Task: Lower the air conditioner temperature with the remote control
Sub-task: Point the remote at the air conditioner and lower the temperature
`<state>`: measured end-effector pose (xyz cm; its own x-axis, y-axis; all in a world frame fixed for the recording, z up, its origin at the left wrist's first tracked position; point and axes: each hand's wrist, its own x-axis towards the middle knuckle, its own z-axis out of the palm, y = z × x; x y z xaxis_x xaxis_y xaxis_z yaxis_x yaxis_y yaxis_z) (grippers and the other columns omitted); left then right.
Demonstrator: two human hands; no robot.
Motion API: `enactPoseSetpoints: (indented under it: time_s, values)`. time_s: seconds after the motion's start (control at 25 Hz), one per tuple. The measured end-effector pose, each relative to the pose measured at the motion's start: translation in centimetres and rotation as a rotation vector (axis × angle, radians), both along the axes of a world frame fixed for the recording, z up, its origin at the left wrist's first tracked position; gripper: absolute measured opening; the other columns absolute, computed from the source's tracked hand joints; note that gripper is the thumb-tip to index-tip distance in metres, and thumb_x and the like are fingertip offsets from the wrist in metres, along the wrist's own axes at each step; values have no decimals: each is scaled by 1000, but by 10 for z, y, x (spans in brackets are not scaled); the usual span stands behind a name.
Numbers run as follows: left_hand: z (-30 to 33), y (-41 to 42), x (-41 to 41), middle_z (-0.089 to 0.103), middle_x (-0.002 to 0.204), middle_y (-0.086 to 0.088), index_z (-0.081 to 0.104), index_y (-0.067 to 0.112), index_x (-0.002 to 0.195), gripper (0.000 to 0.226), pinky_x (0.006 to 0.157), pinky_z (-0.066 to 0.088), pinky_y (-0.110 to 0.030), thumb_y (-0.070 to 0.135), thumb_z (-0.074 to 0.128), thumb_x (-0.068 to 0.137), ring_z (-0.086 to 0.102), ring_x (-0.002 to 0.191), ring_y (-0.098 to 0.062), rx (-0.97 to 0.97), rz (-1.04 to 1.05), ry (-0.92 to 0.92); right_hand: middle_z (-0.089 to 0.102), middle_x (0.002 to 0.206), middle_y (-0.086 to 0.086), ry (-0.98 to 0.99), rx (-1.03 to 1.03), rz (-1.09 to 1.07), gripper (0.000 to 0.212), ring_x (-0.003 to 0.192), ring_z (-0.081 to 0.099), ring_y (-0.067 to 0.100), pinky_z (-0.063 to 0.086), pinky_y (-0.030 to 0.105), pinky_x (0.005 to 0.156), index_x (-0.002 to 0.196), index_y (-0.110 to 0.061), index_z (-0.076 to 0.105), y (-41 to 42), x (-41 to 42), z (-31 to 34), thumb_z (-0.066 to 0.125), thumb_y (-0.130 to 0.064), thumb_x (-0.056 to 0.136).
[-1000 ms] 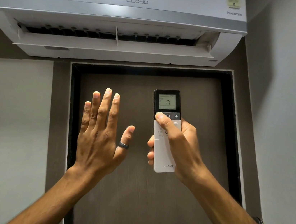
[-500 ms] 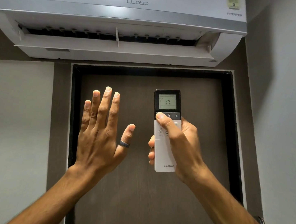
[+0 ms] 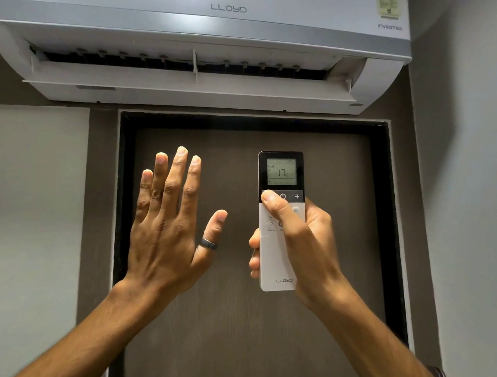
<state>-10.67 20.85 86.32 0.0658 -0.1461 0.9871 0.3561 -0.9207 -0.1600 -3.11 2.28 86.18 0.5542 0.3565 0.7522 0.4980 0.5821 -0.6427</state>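
We held the remote control (image 3: 279,224) upright in our right hand (image 3: 299,245), fingers wrapped round it, thumb pressed left of the power key. Our left hand (image 3: 169,225) was raised flat, open and empty. Remote screen and air conditioner (image 3: 196,23) above both read 17, so lowering seemed underway. Both said LLOYD; the unit also INVERTER.
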Motion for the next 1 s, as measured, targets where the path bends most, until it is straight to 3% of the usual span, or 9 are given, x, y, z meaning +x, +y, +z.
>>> enactPoseSetpoints:
  time_s: [0.24,0.44,0.8,1.0]
  values:
    - [-1,0,3,13,174,-15,22,8,164,82,133,4,-51,59,34,101,5,162,-35,3,2,-3,74,64,12,-41,19,-54,30,44,70,26,61,34,44,91,-16,63,-3,0,0,70,-45,92]
    - [0,-1,4,12,174,-15,22,8,164,81,133,5,-52,58,34,101,4,162,-35,9,-1,-2,75,69,15,-8,3,-60,25,46,71,27,61,35,47,94,-17,62,-4,3,1,67,-39,102]
    - [3,-8,6,11,175,-15,21,8,164,81,133,-2,-45,59,33,102,3,163,-34,42,-17,-12,77,71,13,-2,-19,-50,26,51,73,29,64,40,53,94,-18,62,-11,5,2,69,-43,101]
    - [2,-14,8,12,174,-16,21,7,164,81,133,0,-47,57,37,102,4,162,-35,43,-29,-4,76,70,9,6,-38,-86,38,49,74,29,63,41,53,103,-13,63,-17,4,3,89,-33,85]
